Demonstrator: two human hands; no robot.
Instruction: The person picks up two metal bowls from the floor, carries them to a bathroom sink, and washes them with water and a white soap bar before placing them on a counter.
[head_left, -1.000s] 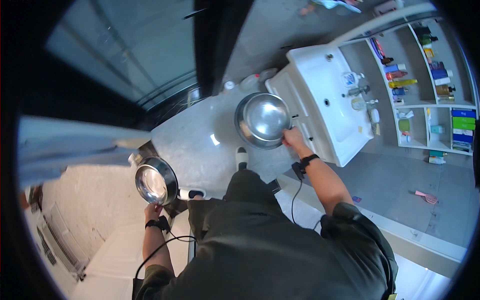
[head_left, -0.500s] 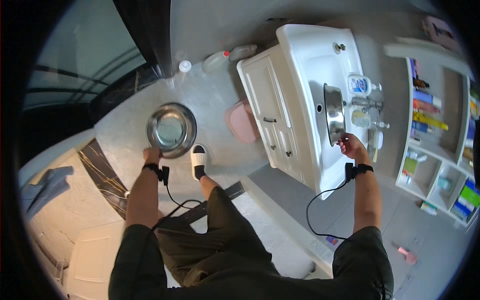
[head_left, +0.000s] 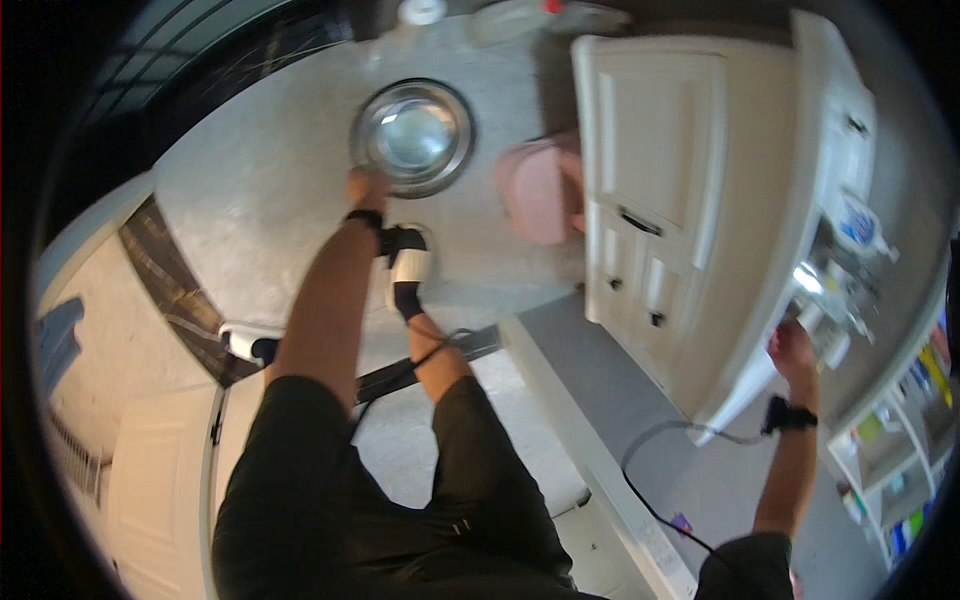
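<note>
The basin [head_left: 415, 135] was low at the floor [head_left: 270, 200], just past our slipper [head_left: 412, 262]; we could not tell whether it touched down. Our left hand [head_left: 368, 185] had its grip closed on the near rim. Keeping it level and our fingers out from underneath seemed wise. Our right hand [head_left: 792, 350] was over the sink [head_left: 826, 100], its grip too blurred to judge. A white cabinet [head_left: 655, 140] stood below.

A round, shiny metal basin [head_left: 413, 138] faces open side up over the grey floor [head_left: 270, 190], while blurred metal [head_left: 808, 278] glints at the sink [head_left: 818, 125].
</note>
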